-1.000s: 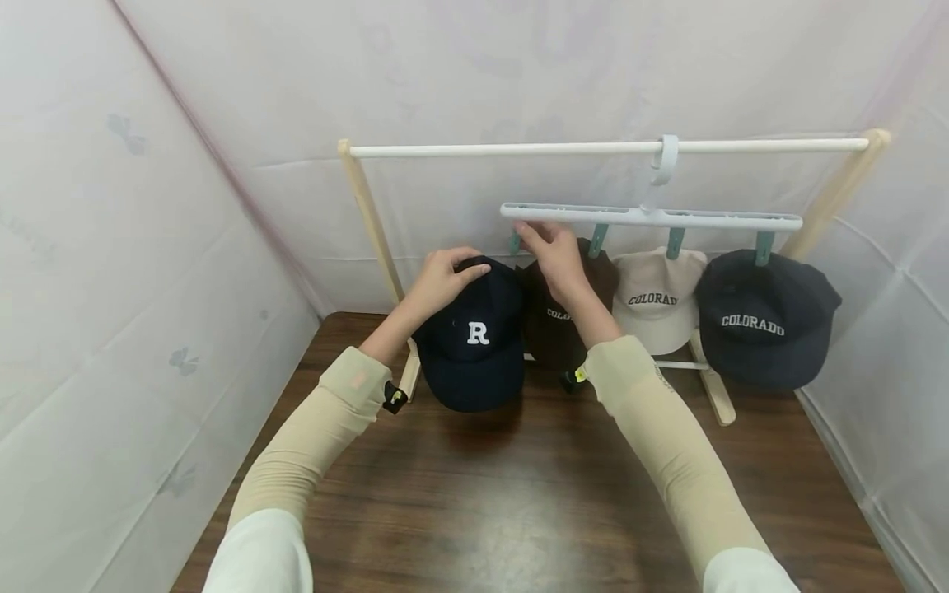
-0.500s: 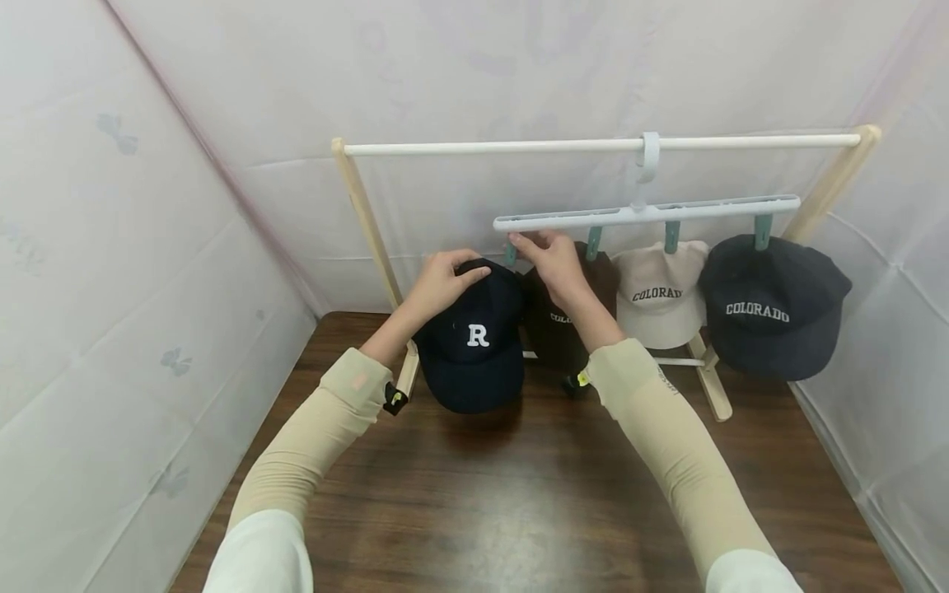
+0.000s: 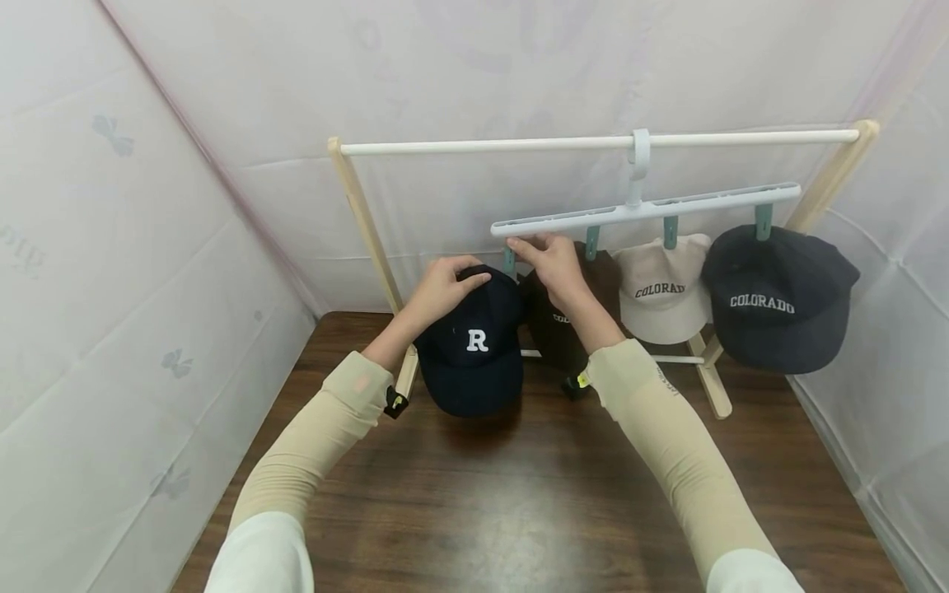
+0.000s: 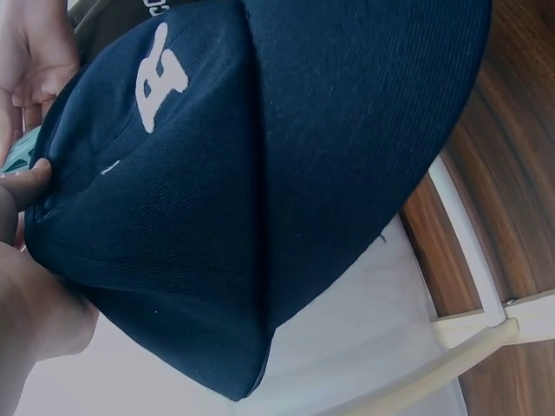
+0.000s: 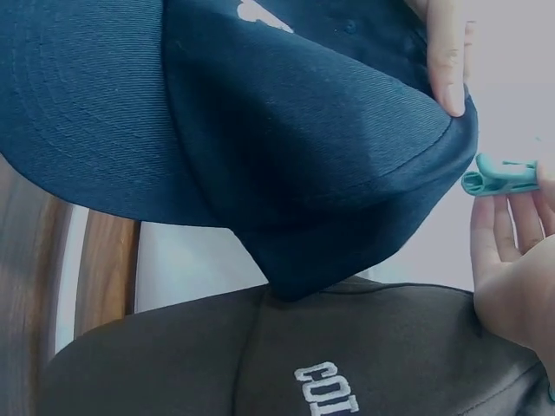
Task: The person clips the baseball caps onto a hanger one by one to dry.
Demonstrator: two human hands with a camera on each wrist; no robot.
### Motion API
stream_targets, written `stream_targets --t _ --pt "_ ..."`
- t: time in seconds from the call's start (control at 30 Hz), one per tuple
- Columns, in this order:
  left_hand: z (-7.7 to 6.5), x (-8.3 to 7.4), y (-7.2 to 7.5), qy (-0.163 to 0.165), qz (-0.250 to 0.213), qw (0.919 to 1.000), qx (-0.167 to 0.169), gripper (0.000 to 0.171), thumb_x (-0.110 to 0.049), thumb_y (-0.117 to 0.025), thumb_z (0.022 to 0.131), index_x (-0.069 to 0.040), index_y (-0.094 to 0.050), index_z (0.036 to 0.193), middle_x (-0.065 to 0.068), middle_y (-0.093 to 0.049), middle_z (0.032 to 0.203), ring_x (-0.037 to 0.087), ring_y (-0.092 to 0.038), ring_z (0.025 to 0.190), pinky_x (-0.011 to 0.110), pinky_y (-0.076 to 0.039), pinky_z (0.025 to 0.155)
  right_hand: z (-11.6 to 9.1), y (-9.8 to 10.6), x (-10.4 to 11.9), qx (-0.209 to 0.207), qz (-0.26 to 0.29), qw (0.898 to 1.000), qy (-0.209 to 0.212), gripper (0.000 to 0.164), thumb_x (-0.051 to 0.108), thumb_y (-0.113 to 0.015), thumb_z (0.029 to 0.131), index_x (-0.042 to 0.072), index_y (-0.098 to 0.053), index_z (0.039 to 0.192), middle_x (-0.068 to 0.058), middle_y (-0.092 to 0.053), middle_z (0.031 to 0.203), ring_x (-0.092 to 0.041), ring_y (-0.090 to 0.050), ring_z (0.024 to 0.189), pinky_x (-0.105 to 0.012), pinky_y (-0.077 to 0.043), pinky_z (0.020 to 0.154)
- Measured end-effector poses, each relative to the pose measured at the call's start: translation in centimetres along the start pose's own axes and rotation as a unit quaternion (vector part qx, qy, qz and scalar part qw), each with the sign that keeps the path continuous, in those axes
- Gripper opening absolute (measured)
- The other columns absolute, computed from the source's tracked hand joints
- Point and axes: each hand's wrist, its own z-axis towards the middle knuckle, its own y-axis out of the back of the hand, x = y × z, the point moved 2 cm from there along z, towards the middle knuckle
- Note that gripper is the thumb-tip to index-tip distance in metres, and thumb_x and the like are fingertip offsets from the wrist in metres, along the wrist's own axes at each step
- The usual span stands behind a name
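Observation:
My left hand (image 3: 442,288) pinches the crown of a navy baseball cap (image 3: 474,383) marked with a white R, its brim pointing down. Just right of it, my right hand (image 3: 561,270) holds a teal clip (image 5: 503,177) between thumb and fingers. That clip hangs under the left end of a white hanger (image 3: 645,211); its nose is close to the navy cap's top in the right wrist view. A brown cap (image 5: 173,355) hangs from the neighbouring clip, partly hidden behind my right hand and wrist in the head view.
Farther right on the hanger hang a beige cap (image 3: 663,280) and a dark grey cap (image 3: 778,329), both lettered COLORADO. The hanger hooks over the white rail (image 3: 482,147) of a wooden-legged rack. Below lies a dark wood tabletop (image 3: 474,511), with pale curtains (image 3: 111,329) around it.
The hanger has swung: its left end came lower and closer, its right end went up and back with the grey cap. My right hand followed the left end down; my left hand hardly moved.

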Motion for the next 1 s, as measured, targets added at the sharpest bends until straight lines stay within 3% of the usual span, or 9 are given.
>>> stream_targets --t 0.27,1.0 --pt "0.2 0.0 -0.4 -0.009 0.012 0.9999 0.005 0.018 -0.023 -0.069 0.099 -0.009 -0.077 0.108 0.005 -0.076 0.108 0.02 -0.069 0.104 0.038 -0.053 0.093 0.1 0.0 -0.1 -0.004 -0.006 1.0 -0.002 0.034 0.026 -0.073 0.096 -0.001 -0.07 0.117 -0.012 -0.069 0.115 -0.024 -0.064 0.113 -0.039 -0.048 0.104" --pt "0.7 -0.6 -1.3 -0.003 0.018 0.9998 0.013 0.022 -0.022 -0.068 0.1 -0.007 -0.075 0.114 0.007 -0.075 0.113 0.02 -0.068 0.108 0.037 -0.053 0.094 -0.3 0.1 0.1 0.011 0.018 1.0 -0.021 0.033 0.025 -0.073 0.096 -0.001 -0.07 0.117 -0.011 -0.071 0.113 -0.026 -0.068 0.112 -0.037 -0.049 0.104"
